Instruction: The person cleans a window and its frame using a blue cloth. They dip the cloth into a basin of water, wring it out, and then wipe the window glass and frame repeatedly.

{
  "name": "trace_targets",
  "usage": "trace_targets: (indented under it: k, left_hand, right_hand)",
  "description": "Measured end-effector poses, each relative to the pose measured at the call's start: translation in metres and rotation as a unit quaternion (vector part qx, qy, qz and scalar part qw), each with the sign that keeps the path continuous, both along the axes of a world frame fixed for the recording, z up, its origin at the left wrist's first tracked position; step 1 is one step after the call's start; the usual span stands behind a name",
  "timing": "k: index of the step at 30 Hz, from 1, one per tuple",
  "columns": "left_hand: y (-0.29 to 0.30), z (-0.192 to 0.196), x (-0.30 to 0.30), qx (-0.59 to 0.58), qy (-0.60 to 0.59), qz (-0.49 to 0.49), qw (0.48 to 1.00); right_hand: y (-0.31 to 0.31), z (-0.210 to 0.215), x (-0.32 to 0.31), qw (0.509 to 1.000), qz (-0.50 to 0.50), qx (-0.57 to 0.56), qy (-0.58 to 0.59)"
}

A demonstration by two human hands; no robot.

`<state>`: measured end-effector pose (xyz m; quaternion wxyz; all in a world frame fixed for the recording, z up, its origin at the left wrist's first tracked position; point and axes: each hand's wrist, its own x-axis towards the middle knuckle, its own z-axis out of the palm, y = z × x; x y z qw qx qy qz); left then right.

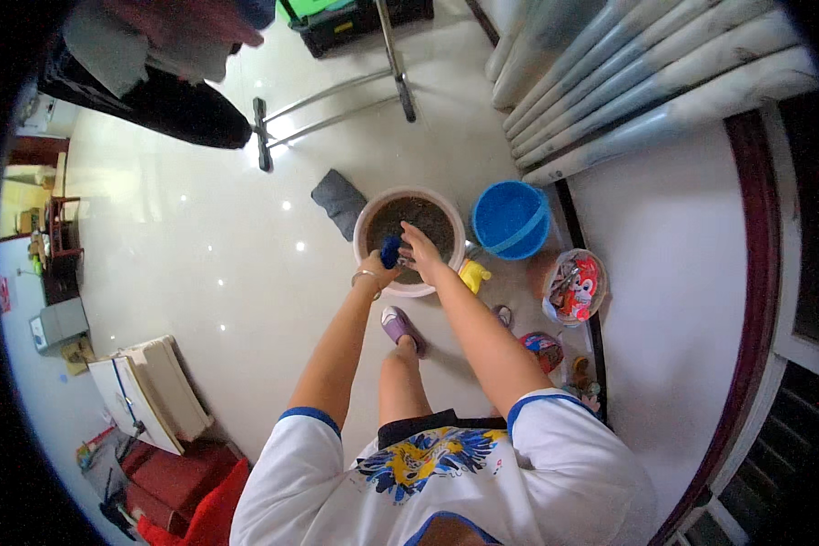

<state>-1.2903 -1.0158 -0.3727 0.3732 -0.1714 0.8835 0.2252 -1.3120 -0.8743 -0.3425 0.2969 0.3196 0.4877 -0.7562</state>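
A pale pink round basin (410,191) stands on the floor in front of me, with murky brown contents; I cannot tell water from soil. Over its near left part, my left hand (376,267), with a bangle at the wrist, grips a small dark blue bundle (389,251) that looks like cloth. Just right of the bundle is my right hand (420,254), its fingers stretched apart above the basin and nothing visible in them. A yellow item (473,275), its kind unclear, lies against the basin's near right side.
Right of the basin stands a blue bucket (505,214), then a waste bin (599,264) with red wrappers. A grey cloth (338,202) lies to the left on the tiles. Farther off are a metal rack (337,91) and long wrapped rolls (655,118).
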Motion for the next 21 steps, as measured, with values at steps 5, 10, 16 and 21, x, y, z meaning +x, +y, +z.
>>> trace_targets:
  k: [5,10,16,21]
  left_hand:
    - [-0.013,0.078,0.007,0.010,0.092,0.014,0.996]
    - [-0.016,0.117,0.009,-0.023,0.083,-0.003,0.996]
    - [-0.020,0.170,-0.019,-0.034,0.133,-0.076,0.988]
    - [-0.056,0.182,-0.034,-0.028,0.150,-0.142,0.978]
  right_hand:
    - [0.014,0.023,0.018,0.848,0.276,0.345,0.292]
    - [0.024,0.125,0.023,0.840,0.414,0.284,0.207]
    - [0.017,0.157,0.015,0.858,0.324,0.310,0.250]
    - [0.014,0.196,0.039,0.829,0.265,0.433,0.234]
